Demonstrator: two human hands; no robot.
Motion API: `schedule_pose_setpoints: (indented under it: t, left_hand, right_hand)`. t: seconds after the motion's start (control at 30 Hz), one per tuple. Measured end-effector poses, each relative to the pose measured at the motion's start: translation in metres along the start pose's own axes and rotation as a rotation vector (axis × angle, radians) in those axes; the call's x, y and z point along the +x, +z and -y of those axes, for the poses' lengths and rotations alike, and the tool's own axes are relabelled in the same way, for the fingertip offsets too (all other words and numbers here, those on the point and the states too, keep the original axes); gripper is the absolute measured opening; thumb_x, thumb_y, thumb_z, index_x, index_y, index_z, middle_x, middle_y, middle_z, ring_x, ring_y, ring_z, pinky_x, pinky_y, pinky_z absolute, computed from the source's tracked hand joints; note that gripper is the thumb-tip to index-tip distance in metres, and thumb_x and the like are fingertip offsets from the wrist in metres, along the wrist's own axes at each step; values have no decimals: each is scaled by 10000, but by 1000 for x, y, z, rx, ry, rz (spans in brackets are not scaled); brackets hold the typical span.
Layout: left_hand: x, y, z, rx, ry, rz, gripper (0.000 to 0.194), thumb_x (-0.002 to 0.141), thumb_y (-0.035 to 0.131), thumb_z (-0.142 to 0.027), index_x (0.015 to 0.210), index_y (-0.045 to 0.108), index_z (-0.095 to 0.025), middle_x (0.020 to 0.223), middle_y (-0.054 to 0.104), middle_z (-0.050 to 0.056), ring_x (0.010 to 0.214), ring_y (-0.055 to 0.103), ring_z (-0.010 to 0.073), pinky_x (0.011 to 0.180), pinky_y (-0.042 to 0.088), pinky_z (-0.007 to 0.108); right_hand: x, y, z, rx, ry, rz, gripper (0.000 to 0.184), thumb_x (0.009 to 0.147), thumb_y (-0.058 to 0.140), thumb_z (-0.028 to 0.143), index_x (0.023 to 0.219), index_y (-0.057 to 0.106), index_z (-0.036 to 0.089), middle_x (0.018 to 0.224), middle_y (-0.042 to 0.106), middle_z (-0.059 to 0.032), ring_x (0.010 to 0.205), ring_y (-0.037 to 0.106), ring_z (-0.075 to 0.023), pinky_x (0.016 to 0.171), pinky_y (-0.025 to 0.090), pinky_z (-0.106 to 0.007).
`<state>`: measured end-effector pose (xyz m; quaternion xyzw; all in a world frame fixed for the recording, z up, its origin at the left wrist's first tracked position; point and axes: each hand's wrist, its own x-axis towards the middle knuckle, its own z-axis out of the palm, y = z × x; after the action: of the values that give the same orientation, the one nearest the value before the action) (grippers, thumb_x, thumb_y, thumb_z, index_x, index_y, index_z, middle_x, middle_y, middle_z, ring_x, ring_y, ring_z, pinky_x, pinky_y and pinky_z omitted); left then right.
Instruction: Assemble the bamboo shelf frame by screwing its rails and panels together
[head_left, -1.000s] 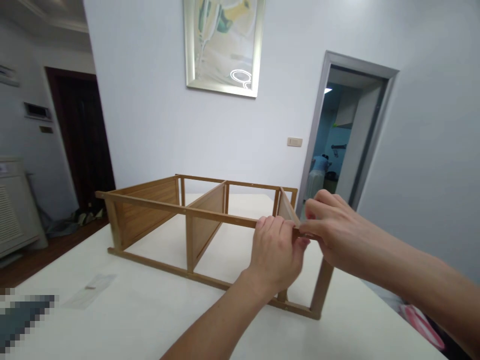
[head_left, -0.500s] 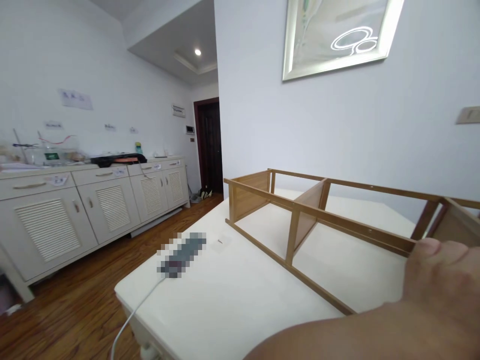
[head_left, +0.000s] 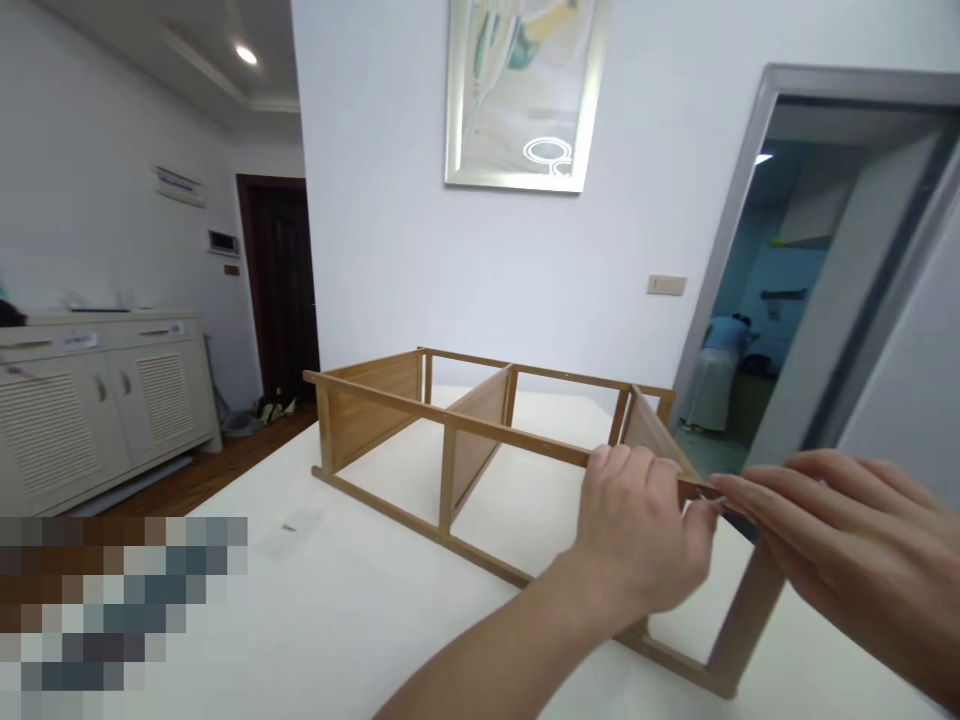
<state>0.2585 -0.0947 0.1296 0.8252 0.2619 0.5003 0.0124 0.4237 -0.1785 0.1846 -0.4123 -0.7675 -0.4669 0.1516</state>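
A wooden shelf frame (head_left: 480,435) lies on its side on a white table (head_left: 315,620). My left hand (head_left: 637,525) is wrapped over its upper rail, right of the middle board, with the thumb pointing toward the frame's right end. My right hand (head_left: 855,520) is at that end, fingers pinched together around a small thin metal piece (head_left: 716,499) at the rail. Its exact kind is too small to tell. Both hands cover part of the rail and the right-hand board.
A small screw-like piece (head_left: 289,528) lies on a clear sheet on the table, left of the frame. A blurred-out object (head_left: 142,600) is at the lower left. White cabinets (head_left: 112,380) stand left. Through the doorway at right, a person (head_left: 720,365) stands in another room.
My view has turned right, so the frame appears further left. My right hand has come into sight at the frame's right end, and my left hand now shows fully on the rail.
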Motion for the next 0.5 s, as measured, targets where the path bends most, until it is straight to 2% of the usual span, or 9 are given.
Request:
schedule_pose_setpoints:
  t: [0.07,0.13,0.23,0.3,0.4,0.5]
  left_hand:
    - [0,1,0,-24,5,-10,221,922,528,-371,943,617,-169,883,661,88,907,598,263,899,465,480]
    - [-2,2,0,-67,31,-33,191,921,526,-336,991,606,-177,910,668,82,920,602,257,921,467,482]
    - [-14,1,1,-141,111,-143,261,905,517,-239,1155,550,-171,1106,656,113,1088,580,264,1019,441,480]
    - [-30,-3,8,-149,135,-225,348,887,518,-206,1232,493,-167,1257,584,153,1235,507,286,1057,424,485]
    - [-63,-16,36,-83,106,-246,269,856,522,-169,1120,478,-199,1094,578,123,1103,554,279,957,475,475]
    - [-100,-34,86,49,-155,-249,147,872,490,-171,1007,455,-217,1001,540,86,973,569,252,871,498,443]
  right_hand:
    - [6,-5,-2,-48,-90,13,319,842,498,33,1008,660,252,814,694,-46,810,546,-229,688,366,-363]
    - [9,-6,-4,-42,-97,38,342,836,478,5,1009,658,238,840,688,-54,843,553,-241,718,369,-371]
    - [8,-1,-8,79,-76,36,352,847,483,24,1031,664,263,945,696,-47,911,583,-237,806,405,-378]
    - [8,3,-12,173,-65,10,342,860,467,46,1015,674,269,984,699,-44,925,602,-229,823,428,-377]
    - [12,3,-13,266,-47,15,334,902,425,77,969,695,261,964,701,-47,900,619,-211,784,461,-359]
    - [21,-6,-11,337,-22,58,347,954,401,130,945,717,271,926,696,-51,851,624,-193,719,486,-326]
